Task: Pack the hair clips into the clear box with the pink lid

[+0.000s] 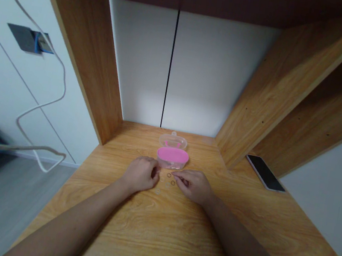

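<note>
1 dark ring [169, 175] — just left of right hand [194, 186]; left hand [140, 175] farther. Fingers of both curled — grasp unclear.

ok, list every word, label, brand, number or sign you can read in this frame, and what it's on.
None legible anywhere in the head view.
Pink-and-clear container: no readable text; any fine marking on its front is too small to make out.
Phone: dark screen, nothing readable.
Grey wall plate: no readable marking.
</note>
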Demonstrator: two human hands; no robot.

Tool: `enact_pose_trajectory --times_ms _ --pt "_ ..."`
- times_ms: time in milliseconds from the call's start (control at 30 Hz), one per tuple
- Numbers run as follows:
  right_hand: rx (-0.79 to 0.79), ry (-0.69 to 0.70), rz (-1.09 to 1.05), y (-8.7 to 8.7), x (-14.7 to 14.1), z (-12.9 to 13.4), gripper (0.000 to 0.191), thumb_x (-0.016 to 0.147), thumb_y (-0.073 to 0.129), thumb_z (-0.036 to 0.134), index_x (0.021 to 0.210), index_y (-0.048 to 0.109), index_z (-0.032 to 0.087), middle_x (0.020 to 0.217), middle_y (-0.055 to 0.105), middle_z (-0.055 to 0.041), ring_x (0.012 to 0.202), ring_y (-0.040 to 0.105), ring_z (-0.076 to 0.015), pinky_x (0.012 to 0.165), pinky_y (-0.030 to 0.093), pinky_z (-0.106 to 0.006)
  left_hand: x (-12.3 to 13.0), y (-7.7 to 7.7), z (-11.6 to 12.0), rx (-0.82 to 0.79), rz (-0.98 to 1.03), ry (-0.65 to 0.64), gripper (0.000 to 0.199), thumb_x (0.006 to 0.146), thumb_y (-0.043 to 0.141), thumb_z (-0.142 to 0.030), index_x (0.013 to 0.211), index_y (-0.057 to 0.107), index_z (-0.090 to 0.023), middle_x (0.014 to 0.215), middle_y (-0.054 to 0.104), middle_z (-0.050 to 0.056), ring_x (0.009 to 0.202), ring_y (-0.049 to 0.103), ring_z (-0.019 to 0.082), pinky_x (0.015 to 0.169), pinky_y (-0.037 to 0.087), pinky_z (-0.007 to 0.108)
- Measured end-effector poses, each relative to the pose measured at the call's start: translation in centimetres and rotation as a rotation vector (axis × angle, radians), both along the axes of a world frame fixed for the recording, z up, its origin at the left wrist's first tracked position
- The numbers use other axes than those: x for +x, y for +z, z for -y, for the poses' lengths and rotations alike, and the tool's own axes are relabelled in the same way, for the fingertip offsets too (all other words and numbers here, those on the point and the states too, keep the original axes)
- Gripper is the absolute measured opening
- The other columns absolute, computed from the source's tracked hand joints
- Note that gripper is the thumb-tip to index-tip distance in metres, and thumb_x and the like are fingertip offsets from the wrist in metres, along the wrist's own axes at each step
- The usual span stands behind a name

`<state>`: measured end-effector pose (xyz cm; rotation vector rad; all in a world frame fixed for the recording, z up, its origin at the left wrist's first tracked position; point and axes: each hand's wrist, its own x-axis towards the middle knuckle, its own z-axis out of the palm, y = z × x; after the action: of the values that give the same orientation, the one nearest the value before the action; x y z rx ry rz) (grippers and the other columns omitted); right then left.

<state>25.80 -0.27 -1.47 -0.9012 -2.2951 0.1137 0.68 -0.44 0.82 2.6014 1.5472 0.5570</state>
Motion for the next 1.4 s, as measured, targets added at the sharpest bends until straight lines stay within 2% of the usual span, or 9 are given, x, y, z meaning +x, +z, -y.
enact_pose_trajectory --times_ms 233,500,600,733,1100,1400 --pt "0.0 -0.006 0.0 0.0 0.1 0.0 0.021 0.093 0.061 0.023 0.107 0.077 0.023 0.078 0.079 -0.0024 0.056 0.064 -0.0121 0.058 0.045 -0.024 0.0 -0.2 0.0 0.065 0.05 -0.118 0.007 0.082 0.058 -0.021 0.077 0.063 -0.02 0.077 0.069 0.004 0.072 0.064 0.019 0.071 0.049 0.03" --pt "-0.032 0.033 0.024 0.7 -0.6 0.5 0.023 0.092 0.065 0.03 0.111 0.076 0.023 0.075 0.078 -0.0008 0.053 0.062 -0.0116 0.057 0.046 -0.023 0.3 -0.7 0.0 0.207 0.183 -0.442 0.009 0.085 0.057 -0.018 0.077 0.062 -0.019 0.077 0.069 0.004 0.076 0.064 0.018 0.075 0.049 0.03" --pt "-0.035 0.07 0.061 1.0 -0.9 0.7 0.018 0.093 0.063 0.028 0.104 0.077 0.024 0.076 0.077 -0.0007 0.057 0.065 -0.0126 0.06 0.047 -0.024 0.5 -0.6 0.2 0.241 0.207 -0.503 0.011 0.088 0.055 -0.019 0.08 0.062 -0.019 0.079 0.07 0.005 0.079 0.065 0.017 0.077 0.049 0.031" --pt "-0.034 0.072 0.072 1.0 -1.1 0.8 0.015 0.094 0.061 0.026 0.093 0.076 0.023 0.071 0.075 -0.0007 0.058 0.065 -0.0133 0.059 0.046 -0.024 0.6 -0.4 0.4 0.262 0.219 -0.508 0.012 0.09 0.056 -0.022 0.08 0.064 -0.02 0.08 0.072 0.005 0.078 0.067 0.017 0.078 0.05 0.032" --pt "-0.044 0.05 0.079 1.1 -1.1 1.0 0.015 0.093 0.061 0.026 0.092 0.075 0.022 0.069 0.073 -0.0005 0.054 0.061 -0.0123 0.057 0.042 -0.024 0.5 -0.4 0.3 0.192 0.284 -0.513 0.014 0.091 0.056 -0.02 0.096 0.069 -0.02 0.089 0.075 0.005 0.089 0.069 0.019 0.087 0.052 0.034" --pt "-0.063 0.002 -0.012 0.6 -0.9 0.8 0.015 0.093 0.062 0.029 0.092 0.075 0.022 0.069 0.074 0.0 0.05 0.058 -0.0108 0.054 0.043 -0.023 0.4 -0.9 0.2 0.228 0.3 -0.448 0.018 0.095 0.056 -0.028 0.101 0.072 -0.02 0.09 0.076 0.008 0.087 0.07 0.019 0.084 0.053 0.034"
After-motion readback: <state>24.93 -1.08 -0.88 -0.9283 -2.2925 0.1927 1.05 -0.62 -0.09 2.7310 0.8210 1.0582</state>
